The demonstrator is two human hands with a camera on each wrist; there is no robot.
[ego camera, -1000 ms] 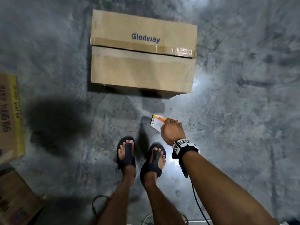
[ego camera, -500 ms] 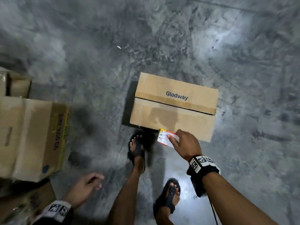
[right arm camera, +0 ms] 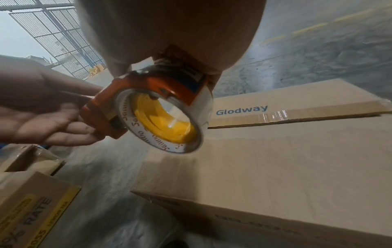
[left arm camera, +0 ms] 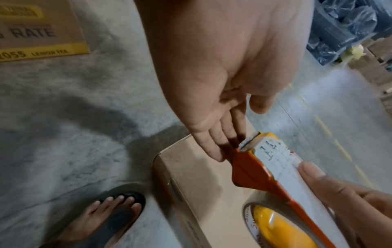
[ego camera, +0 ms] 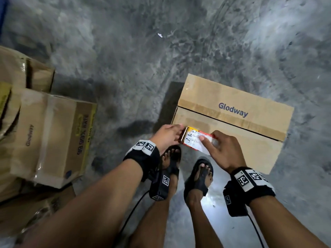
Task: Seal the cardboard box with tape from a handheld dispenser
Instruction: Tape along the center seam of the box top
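A person stands in black sandals on a grey concrete floor, wrist cameras on both arms. R hand has its grip wrapped round an orange tape dispenser, thumb on the white label, held just above the near-left corner of the box. The clear roll w/ yellow core hangs under the dispenser, apart from the cardboard. L hand is released, fingers straight, tips at the dispenser's serrated end; whether they touch the tape can't be told. Box sits on the floor right in front of the feet, flaps down, centre seam showing as a dark gap, old tape along the far flap beside blue "Glodway" print. To the left, other cartons are stacked. Farther off, right wrist view shows a wire fence.
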